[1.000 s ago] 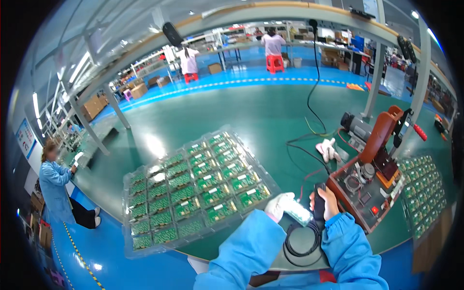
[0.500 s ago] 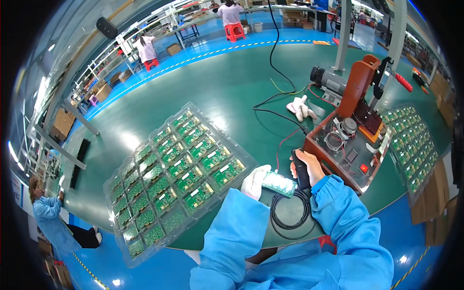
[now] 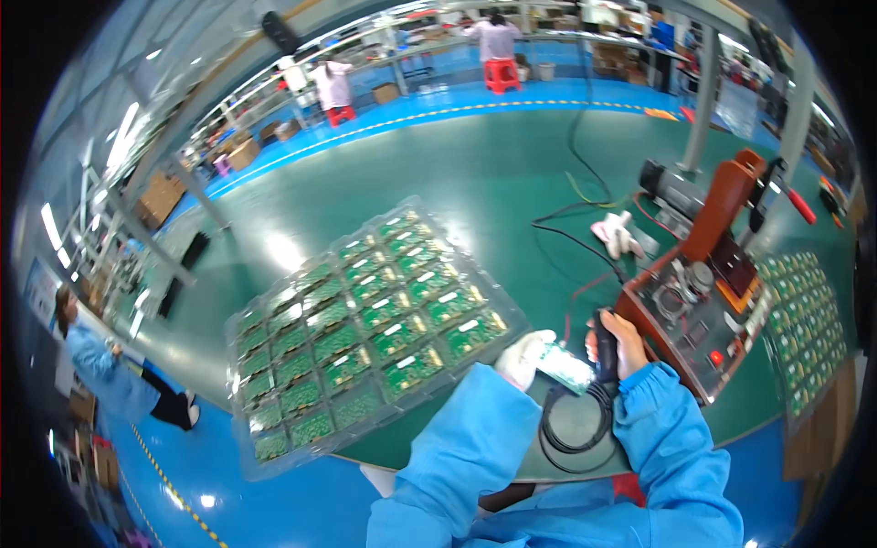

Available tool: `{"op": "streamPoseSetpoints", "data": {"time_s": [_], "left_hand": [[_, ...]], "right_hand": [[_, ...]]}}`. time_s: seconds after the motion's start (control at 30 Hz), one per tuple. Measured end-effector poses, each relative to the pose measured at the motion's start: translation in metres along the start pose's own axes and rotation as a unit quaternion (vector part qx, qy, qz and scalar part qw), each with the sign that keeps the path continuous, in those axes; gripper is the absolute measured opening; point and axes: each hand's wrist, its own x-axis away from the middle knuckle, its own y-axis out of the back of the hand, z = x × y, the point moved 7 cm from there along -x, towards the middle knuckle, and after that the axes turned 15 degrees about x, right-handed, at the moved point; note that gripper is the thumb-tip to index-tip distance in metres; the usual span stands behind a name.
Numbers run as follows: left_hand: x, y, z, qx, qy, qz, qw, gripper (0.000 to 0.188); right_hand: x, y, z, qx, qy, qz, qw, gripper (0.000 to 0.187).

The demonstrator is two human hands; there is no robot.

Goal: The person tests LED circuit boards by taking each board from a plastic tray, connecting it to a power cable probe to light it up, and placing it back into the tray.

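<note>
In front of me, my left hand, in a white glove, grips a small green circuit board by its left end. Bright light washes out much of the board's face. My bare right hand is wrapped around an upright black handheld scanner, whose lower end is close to the board's right end. A black cable lies coiled on the table just below both hands. To the left rests a clear plastic tray with rows of green circuit boards in its pockets.
A reddish-brown test fixture with a lever stands right of my hands, a grey motor behind it. White gloves lie near loose wires. Another board tray sits far right. A person in blue stands at left.
The whole view has shifted, so the scene sits further right and mostly lower. Both hands keep their holds, and the board now tilts more steeply down toward the scanner.
</note>
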Motion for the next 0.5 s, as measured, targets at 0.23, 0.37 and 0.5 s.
{"op": "streamPoseSetpoints", "data": {"time_s": [0.23,0.37,0.5], "left_hand": [[0.002,-0.011,-0.003,-0.054,-0.012,0.042,0.998,0.046],[0.000,-0.004,0.002,-0.059,-0.005,0.041,0.997,0.048],[-0.001,-0.003,0.002,-0.063,-0.005,0.036,0.997,0.049]], "right_hand": [[0.006,0.007,0.003,0.039,0.022,-0.004,0.999,0.033],[0.005,-0.001,0.003,0.050,0.022,0.016,0.998,0.033],[0.004,-0.001,0.003,0.057,0.019,0.011,0.998,0.034]]}}
